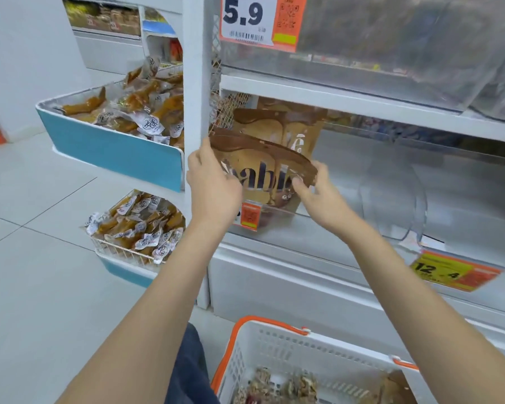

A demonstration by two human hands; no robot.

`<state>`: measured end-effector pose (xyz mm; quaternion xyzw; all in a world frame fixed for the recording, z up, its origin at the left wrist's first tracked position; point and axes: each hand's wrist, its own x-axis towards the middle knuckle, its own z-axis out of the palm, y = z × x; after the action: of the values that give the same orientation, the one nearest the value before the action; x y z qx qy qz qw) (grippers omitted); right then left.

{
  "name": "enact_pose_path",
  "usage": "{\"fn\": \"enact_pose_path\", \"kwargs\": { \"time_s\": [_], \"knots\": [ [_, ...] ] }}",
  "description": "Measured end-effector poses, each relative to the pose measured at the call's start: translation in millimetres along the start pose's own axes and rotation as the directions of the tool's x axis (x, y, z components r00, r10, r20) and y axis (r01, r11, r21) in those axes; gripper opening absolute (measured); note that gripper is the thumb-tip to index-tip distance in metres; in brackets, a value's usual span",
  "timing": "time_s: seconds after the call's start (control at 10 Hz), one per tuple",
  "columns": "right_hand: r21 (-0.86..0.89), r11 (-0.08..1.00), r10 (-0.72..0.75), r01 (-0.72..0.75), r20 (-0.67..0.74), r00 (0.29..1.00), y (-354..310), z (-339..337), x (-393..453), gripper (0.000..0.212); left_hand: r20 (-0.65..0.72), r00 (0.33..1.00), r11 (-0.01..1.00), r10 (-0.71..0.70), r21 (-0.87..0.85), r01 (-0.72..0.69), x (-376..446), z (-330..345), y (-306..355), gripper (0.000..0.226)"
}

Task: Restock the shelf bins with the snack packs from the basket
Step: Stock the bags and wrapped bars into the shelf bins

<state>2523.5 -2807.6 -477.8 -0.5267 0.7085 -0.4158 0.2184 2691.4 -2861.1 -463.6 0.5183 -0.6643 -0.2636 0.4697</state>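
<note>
A brown-and-tan snack pack (263, 173) is held up at the mouth of a clear shelf bin (391, 199), tilted so that its dark top edge slopes down to the right. The pack is gripped on its left edge by the left hand (213, 188), fingers curled round it, and pinched at its right corner by the right hand (318, 193). A second pack of the same kind (280, 126) is seen standing upright just behind it, inside the bin. A white basket with orange handles (274, 345) is set on the floor below the arms, with a few more snack packs (277, 386) lying in its bottom. A price tag (247, 18) reading 5.9 is fixed to the bin above. To the left, wire trays (108, 147) are filled with wrapped brown snacks.
</note>
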Motion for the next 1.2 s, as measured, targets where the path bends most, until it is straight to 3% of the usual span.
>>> {"fn": "enact_pose_path", "kwargs": {
  "time_s": [0.1,0.2,0.3,0.4,0.5,0.6,0.7,0.8,0.9,1.0,1.1,1.2],
  "knots": [
    [-0.231,0.948,-0.289,0.217,-0.347,0.892,25,-17,-59,0.041,0.030,0.990,0.986,-0.138,-0.090,0.140,-27,0,10,0.073],
    [-0.545,0.737,-0.637,0.400,-0.360,0.682,69,-39,-131,0.023,0.111,0.967,0.953,-0.230,-0.174,0.247,-46,14,5,0.077],
    [-0.620,0.732,-0.520,0.284,-0.239,0.820,137,-63,-202,0.021,0.245,0.953,0.968,-0.176,-0.133,0.213,-80,40,-1,0.066],
    [-0.586,0.805,-0.055,-0.095,-0.234,0.971,202,-85,-278,0.037,0.354,0.935,0.997,-0.020,-0.057,0.043,-140,71,-14,0.055],
    [-0.487,0.757,0.350,-0.435,-0.260,0.900,242,-86,-315,0.035,0.437,0.895,0.989,0.086,0.069,-0.129,-209,94,-46,0.047],
    [-0.410,0.710,0.528,-0.572,-0.228,0.818,265,-73,-319,0.042,0.860,0.507,0.872,-0.055,0.289,-0.396,-265,114,-86,0.045],
    [-0.464,0.648,0.603,-0.604,-0.172,0.779,283,-62,-332,0.050,0.969,0.069,0.857,-0.237,0.243,-0.454,-300,120,-107,0.033],
    [-0.643,0.491,0.526,-0.588,-0.319,0.788,283,-55,-343,0.058,0.975,0.096,0.842,-0.202,0.223,-0.491,-310,126,-106,0.023],
    [-0.690,0.477,0.674,-0.544,-0.111,0.731,289,-68,-330,0.053,0.967,0.187,0.878,-0.174,0.239,-0.415,-307,142,-101,0.021],
    [-0.706,0.001,0.272,-0.708,-0.681,0.679,328,-70,-329,0.100,0.959,0.240,0.888,-0.152,0.240,-0.393,-306,159,-101,0.027],
    [-0.502,0.540,0.697,-0.675,-0.183,0.693,296,-52,-348,0.021,0.949,0.292,0.916,-0.116,0.215,-0.337,-308,181,-92,0.031],
    [-0.396,0.507,0.797,-0.766,-0.124,0.591,282,-51,-337,0.037,0.935,0.335,0.938,-0.114,0.212,-0.273,-309,219,-82,0.034]
  ]
}}
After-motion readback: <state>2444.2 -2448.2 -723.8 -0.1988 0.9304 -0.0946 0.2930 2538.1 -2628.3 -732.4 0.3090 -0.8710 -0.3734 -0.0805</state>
